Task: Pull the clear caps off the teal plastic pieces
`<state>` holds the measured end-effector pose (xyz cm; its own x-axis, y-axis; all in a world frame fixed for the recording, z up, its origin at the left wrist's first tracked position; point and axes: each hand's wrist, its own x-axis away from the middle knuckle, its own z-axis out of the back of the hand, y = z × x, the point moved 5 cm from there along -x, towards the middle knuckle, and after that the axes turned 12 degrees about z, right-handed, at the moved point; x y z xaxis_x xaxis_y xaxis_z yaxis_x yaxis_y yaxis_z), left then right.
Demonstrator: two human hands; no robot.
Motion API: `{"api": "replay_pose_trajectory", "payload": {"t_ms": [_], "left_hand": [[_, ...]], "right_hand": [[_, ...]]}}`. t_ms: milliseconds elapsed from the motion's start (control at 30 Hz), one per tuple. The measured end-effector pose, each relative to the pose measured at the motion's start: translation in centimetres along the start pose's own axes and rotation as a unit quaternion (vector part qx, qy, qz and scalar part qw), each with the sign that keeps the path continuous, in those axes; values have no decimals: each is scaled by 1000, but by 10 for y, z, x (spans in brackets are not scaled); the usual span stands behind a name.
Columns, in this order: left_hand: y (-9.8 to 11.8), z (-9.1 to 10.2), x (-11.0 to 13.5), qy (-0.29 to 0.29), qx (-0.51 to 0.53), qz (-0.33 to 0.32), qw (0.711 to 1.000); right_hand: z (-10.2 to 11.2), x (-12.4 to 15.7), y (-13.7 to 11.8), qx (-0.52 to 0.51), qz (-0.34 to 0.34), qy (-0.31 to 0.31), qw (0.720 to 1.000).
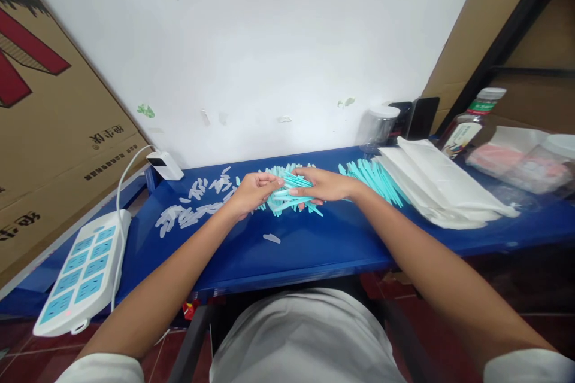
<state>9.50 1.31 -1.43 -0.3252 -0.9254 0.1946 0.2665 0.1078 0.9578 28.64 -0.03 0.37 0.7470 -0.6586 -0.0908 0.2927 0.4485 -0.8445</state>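
A bunch of thin turquoise plastic sticks [299, 181] is gripped in my right hand [326, 185], its thumb and fingers wrapped round them and their ends pointing left. Beside it, my left hand [257, 192] has thumb and forefinger pinched together at the ends of the bunch; what sits between those fingertips is too small to make out. Beneath both hands lies a loose pile of the same sticks [281, 206]. To the left, small translucent plastic caps [179, 215] are scattered, and a single cap [271, 239] lies nearer the front edge.
More turquoise sticks [372, 179] lie right of my hands, against white bags [449, 185]. A clear jar [380, 125], a bottle [467, 122] and a plastic pack [516, 164] stand beyond. A power strip [83, 275] and a white charger [165, 165] are on the left.
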Motion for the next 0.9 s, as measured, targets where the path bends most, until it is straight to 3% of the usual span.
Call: {"api": "replay_pose_trajectory", "payload": {"t_ms": [267,533,900], "left_hand": [[1,6,-2,13,16,-2,1000],[3,32,-7,74,50,-3,996],[-1,31,-7,45,51,-1,998]], "right_hand": [[-2,-2,-1,-35,46,-42,997],[8,-1,-4,19,25,-3,999],[8,-3,-2,53,66,2,996]]}}
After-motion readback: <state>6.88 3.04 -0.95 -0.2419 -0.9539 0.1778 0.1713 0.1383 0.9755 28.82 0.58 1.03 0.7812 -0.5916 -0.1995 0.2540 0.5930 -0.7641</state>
